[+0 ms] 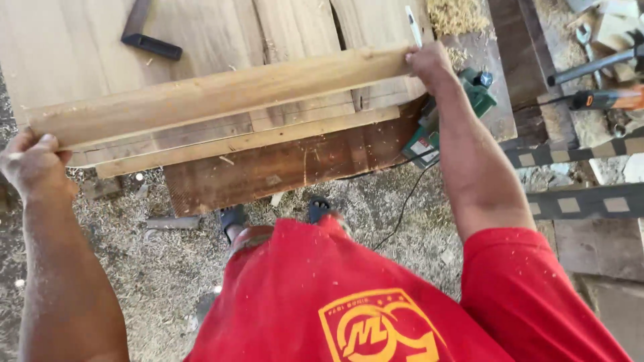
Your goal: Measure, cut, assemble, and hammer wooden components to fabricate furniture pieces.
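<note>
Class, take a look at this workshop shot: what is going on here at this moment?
A person in a red shirt holds a long wooden board by both ends, the left hand at one end and the right hand at the other. The right hand also holds a pencil. The board sits over wider planks on a workbench, where a try square lies. A green power tool rests beside the bench, and sawdust covers the ground.
</note>
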